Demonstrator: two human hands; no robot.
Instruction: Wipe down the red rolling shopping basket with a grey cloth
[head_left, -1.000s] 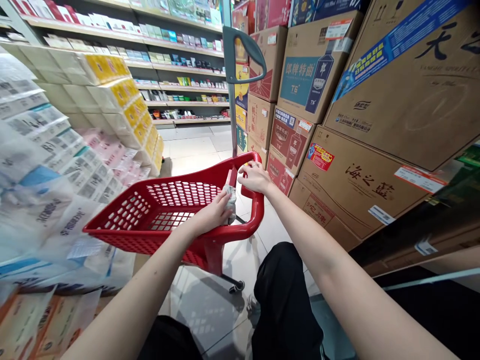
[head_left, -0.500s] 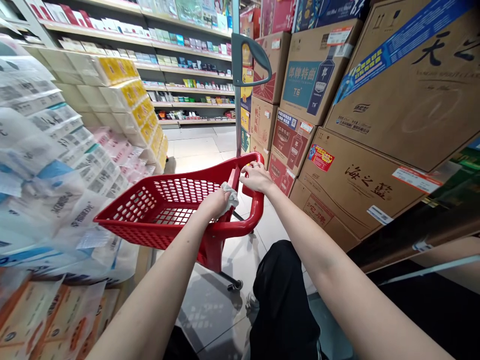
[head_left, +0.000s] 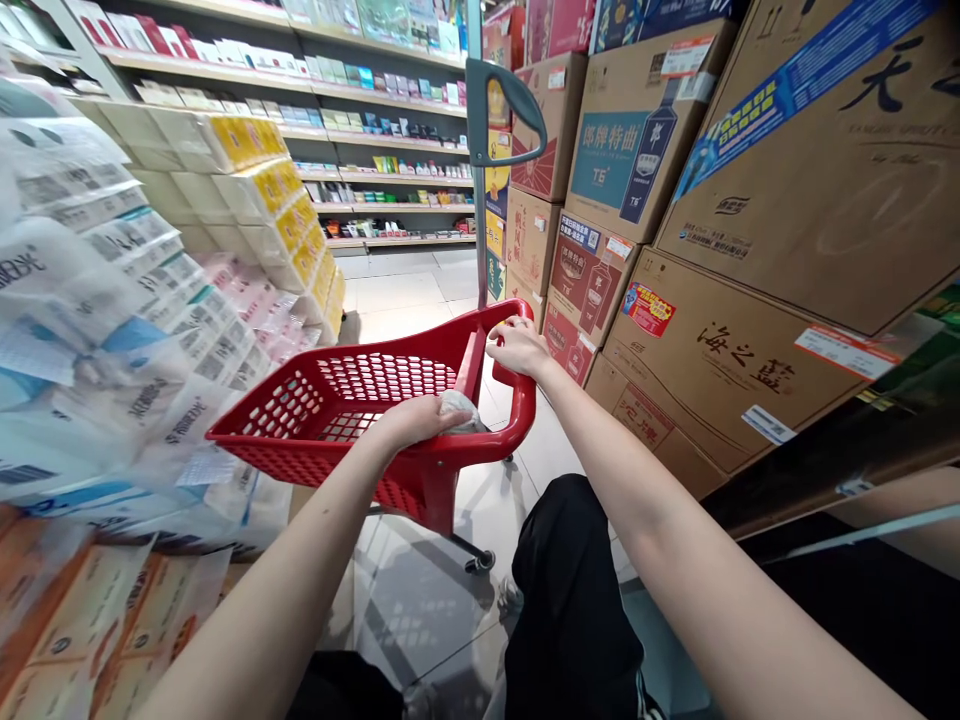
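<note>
A red plastic shopping cart [head_left: 420,480] with a perforated basket stands in front of me on small wheels. My left hand [head_left: 420,418] is closed on a crumpled pale cloth [head_left: 459,410] and presses it against the near part of the handle frame. Farther along, my right hand [head_left: 521,347] has its fingers wrapped over the far end of the red looped handle [head_left: 525,400]. From the cart's far side rises a grey pole [head_left: 480,240] with a dark grey grip loop [head_left: 504,112] on top.
Stacked cardboard cartons [head_left: 712,350] wall in the right side. Plastic-wrapped packs [head_left: 135,380] and yellow-ended packs [head_left: 262,200] are piled at the left, close to the cart. Shelves [head_left: 375,110] of small boxes stand behind. My knee [head_left: 570,560] is near the cart's wheel.
My left hand has moved the cloth slightly down and nearer along the handle frame. The right hand keeps its grip on the handle. The view has shifted slightly.
</note>
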